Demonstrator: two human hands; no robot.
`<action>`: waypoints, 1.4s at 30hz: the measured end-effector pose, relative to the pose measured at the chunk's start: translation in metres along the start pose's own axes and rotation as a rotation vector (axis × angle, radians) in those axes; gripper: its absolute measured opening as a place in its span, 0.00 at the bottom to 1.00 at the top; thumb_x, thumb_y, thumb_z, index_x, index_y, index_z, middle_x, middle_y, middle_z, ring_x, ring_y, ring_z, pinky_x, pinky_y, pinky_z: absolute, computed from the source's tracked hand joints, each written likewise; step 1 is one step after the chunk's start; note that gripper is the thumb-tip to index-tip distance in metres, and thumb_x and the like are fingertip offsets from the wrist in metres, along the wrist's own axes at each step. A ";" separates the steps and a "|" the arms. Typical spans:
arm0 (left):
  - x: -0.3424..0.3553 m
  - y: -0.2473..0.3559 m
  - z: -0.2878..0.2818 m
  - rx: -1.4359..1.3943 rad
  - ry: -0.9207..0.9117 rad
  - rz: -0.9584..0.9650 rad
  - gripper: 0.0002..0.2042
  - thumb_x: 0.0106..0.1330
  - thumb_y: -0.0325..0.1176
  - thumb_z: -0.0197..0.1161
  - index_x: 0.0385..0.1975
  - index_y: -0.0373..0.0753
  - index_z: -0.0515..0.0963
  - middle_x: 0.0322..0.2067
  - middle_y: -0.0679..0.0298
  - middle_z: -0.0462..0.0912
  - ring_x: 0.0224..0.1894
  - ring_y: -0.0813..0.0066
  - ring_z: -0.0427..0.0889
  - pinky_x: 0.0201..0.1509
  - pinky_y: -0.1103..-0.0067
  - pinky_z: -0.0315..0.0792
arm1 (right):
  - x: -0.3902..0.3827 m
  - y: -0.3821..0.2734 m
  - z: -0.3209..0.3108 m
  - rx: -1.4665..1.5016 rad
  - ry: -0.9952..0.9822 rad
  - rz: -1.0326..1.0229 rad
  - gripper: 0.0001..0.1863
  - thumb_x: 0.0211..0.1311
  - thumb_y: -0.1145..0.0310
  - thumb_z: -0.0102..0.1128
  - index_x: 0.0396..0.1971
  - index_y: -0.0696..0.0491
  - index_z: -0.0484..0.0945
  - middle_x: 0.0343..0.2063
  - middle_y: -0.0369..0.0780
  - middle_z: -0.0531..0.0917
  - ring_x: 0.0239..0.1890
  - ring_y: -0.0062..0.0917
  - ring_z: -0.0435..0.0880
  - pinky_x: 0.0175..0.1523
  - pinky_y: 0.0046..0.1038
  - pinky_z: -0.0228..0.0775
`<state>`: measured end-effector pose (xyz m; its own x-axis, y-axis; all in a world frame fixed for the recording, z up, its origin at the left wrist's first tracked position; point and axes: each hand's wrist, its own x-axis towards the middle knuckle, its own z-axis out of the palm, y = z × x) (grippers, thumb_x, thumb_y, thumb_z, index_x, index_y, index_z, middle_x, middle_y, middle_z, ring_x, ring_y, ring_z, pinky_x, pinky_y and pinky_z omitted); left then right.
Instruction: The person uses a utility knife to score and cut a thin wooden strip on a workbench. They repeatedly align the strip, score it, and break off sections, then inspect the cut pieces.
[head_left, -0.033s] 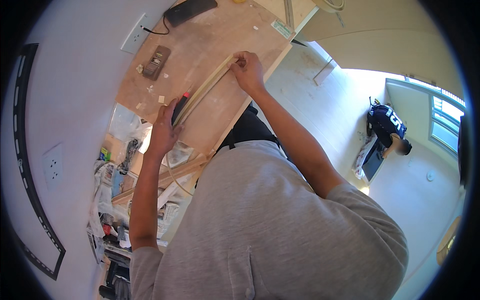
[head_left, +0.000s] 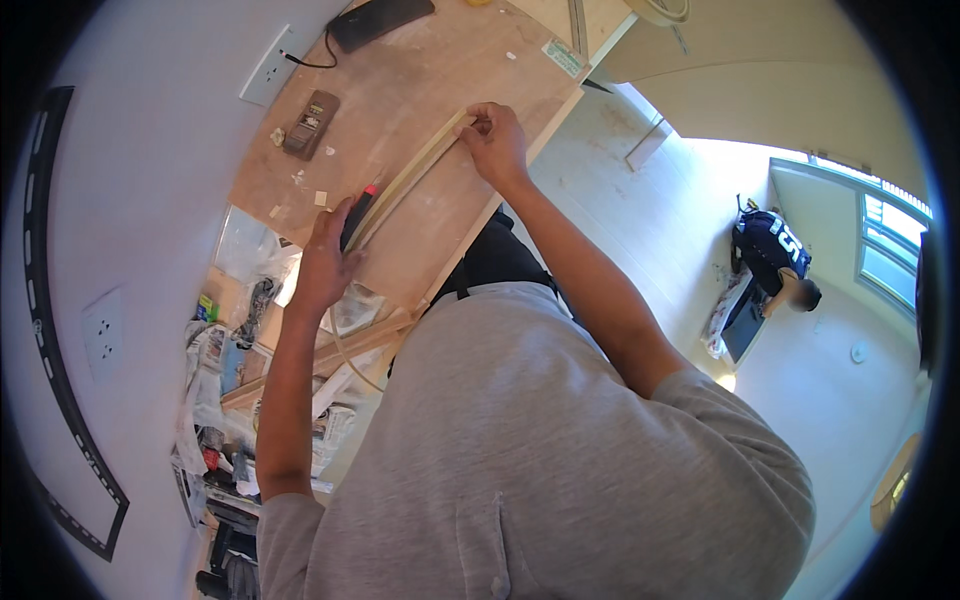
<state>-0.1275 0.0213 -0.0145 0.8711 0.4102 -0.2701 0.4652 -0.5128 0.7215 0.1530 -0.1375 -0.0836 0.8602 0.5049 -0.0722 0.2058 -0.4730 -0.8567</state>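
Observation:
My left hand (head_left: 329, 255) is closed around the lower part of a long pale strip (head_left: 400, 185) on a plywood board (head_left: 520, 85); its thumb and fingers are at the strip's edges. A black tool with a red end (head_left: 360, 215) lies right beside these fingers; I cannot tell whether it is gripped too. My right hand (head_left: 498, 145) pinches the strip's upper end near the board's right side. The strip's thinner tail hangs below the board past my left forearm. A brown block-shaped tool (head_left: 310, 123) and small pale scraps (head_left: 321, 198) lie left of the strip.
A black phone (head_left: 380, 22) with a cable is by a wall socket (head_left: 268, 65). Plastic bags and clutter (head_left: 215, 370) fill the space below left. A coiled band (head_left: 660, 10) is at the top. A person in dark clothing (head_left: 770, 250) bends over near a window on the right.

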 end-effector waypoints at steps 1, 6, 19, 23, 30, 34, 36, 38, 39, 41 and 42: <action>0.001 0.000 -0.002 -0.026 -0.011 0.003 0.39 0.59 0.20 0.70 0.73 0.43 0.64 0.53 0.47 0.76 0.56 0.45 0.80 0.60 0.60 0.76 | 0.001 0.000 -0.001 -0.002 0.001 0.007 0.21 0.55 0.70 0.78 0.47 0.58 0.82 0.39 0.43 0.84 0.41 0.27 0.87 0.48 0.30 0.80; 0.020 0.003 -0.008 -0.009 0.074 -0.039 0.32 0.65 0.28 0.70 0.70 0.41 0.68 0.51 0.47 0.77 0.51 0.46 0.82 0.55 0.61 0.78 | 0.015 -0.002 0.003 0.012 -0.025 0.102 0.20 0.55 0.67 0.80 0.45 0.57 0.82 0.39 0.43 0.84 0.39 0.29 0.86 0.48 0.31 0.79; 0.014 0.065 -0.099 0.040 -0.168 -0.075 0.25 0.73 0.28 0.63 0.69 0.36 0.70 0.47 0.50 0.76 0.46 0.51 0.80 0.54 0.70 0.74 | 0.020 -0.009 0.007 -0.037 -0.055 0.046 0.17 0.55 0.69 0.78 0.41 0.57 0.79 0.39 0.48 0.81 0.40 0.41 0.84 0.47 0.39 0.76; 0.036 0.084 -0.049 -0.085 -0.022 0.023 0.23 0.75 0.32 0.61 0.67 0.37 0.70 0.48 0.48 0.78 0.45 0.45 0.82 0.49 0.61 0.77 | 0.015 -0.008 0.013 0.013 -0.021 0.006 0.12 0.60 0.72 0.74 0.39 0.57 0.80 0.37 0.47 0.82 0.38 0.41 0.84 0.46 0.39 0.76; 0.095 0.071 0.000 0.069 -0.030 -0.030 0.23 0.75 0.31 0.61 0.68 0.38 0.70 0.45 0.47 0.81 0.44 0.46 0.84 0.48 0.61 0.78 | 0.017 -0.010 0.013 0.043 0.029 0.166 0.06 0.63 0.74 0.71 0.36 0.57 0.82 0.35 0.46 0.84 0.35 0.36 0.85 0.43 0.35 0.76; 0.112 0.067 0.007 0.090 -0.071 0.034 0.23 0.75 0.31 0.61 0.69 0.40 0.70 0.44 0.50 0.81 0.41 0.47 0.85 0.44 0.60 0.79 | 0.013 -0.015 0.014 0.059 0.049 0.202 0.06 0.64 0.73 0.71 0.36 0.57 0.82 0.35 0.46 0.84 0.33 0.35 0.85 0.42 0.34 0.76; 0.114 0.067 0.009 0.088 -0.080 0.045 0.24 0.75 0.32 0.61 0.69 0.40 0.70 0.44 0.50 0.82 0.41 0.46 0.85 0.43 0.60 0.79 | 0.011 -0.015 0.014 0.046 0.065 0.161 0.06 0.65 0.72 0.70 0.37 0.57 0.82 0.34 0.44 0.84 0.32 0.31 0.84 0.41 0.32 0.76; 0.116 0.067 0.011 0.092 -0.104 0.040 0.24 0.75 0.32 0.61 0.69 0.40 0.70 0.44 0.50 0.82 0.41 0.46 0.85 0.43 0.59 0.79 | 0.011 -0.015 0.015 0.034 0.072 0.117 0.07 0.68 0.70 0.69 0.38 0.58 0.82 0.31 0.42 0.85 0.32 0.25 0.82 0.41 0.28 0.74; 0.117 0.067 0.011 0.101 -0.114 0.028 0.23 0.75 0.32 0.61 0.69 0.40 0.71 0.44 0.50 0.82 0.41 0.46 0.85 0.43 0.59 0.79 | 0.012 -0.014 0.015 0.014 0.077 0.093 0.07 0.69 0.70 0.69 0.38 0.58 0.82 0.32 0.42 0.84 0.33 0.26 0.82 0.42 0.28 0.74; 0.118 0.067 0.011 0.118 -0.132 0.005 0.23 0.75 0.32 0.61 0.69 0.40 0.71 0.44 0.50 0.82 0.41 0.45 0.85 0.43 0.58 0.80 | 0.011 -0.012 0.014 -0.026 0.084 0.041 0.07 0.70 0.70 0.67 0.39 0.57 0.82 0.34 0.43 0.84 0.34 0.29 0.83 0.42 0.29 0.75; 0.119 0.068 0.011 0.122 -0.131 0.019 0.22 0.75 0.34 0.60 0.68 0.40 0.71 0.45 0.50 0.82 0.41 0.45 0.85 0.44 0.58 0.80 | 0.011 -0.011 0.014 -0.042 0.084 0.022 0.07 0.70 0.70 0.67 0.39 0.57 0.82 0.34 0.44 0.84 0.35 0.30 0.84 0.43 0.30 0.75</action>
<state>0.0093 0.0270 -0.0048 0.8892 0.3021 -0.3436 0.4573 -0.6103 0.6469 0.1537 -0.1168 -0.0817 0.9005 0.4324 -0.0460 0.2041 -0.5137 -0.8333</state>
